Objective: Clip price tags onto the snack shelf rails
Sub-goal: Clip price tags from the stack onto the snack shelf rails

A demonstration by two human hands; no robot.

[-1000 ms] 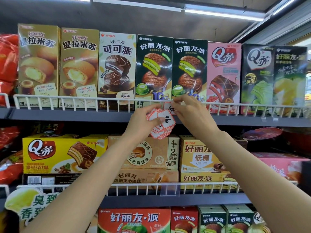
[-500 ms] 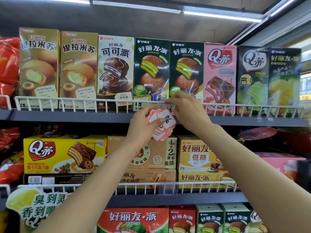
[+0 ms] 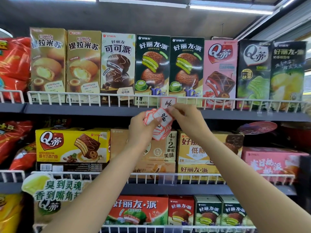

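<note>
At frame centre, my left hand (image 3: 143, 126) grips a fanned stack of price tags (image 3: 159, 124), white cards with red borders, thumb pressed on the top card. My right hand (image 3: 186, 120) pinches the upper right edge of that top card between thumb and fingertips. Just above both hands, one price tag (image 3: 167, 102) with handwritten figures hangs on the white wire rail (image 3: 84, 94) of the upper shelf, in front of two dark green pie boxes (image 3: 169, 69). A pink box (image 3: 219, 73) stands to their right. Below the hands, a yellow carton (image 3: 72, 145) sits left of centre behind the lower rail (image 3: 202, 175), which carries a clear tag holder (image 3: 167, 179).
</note>
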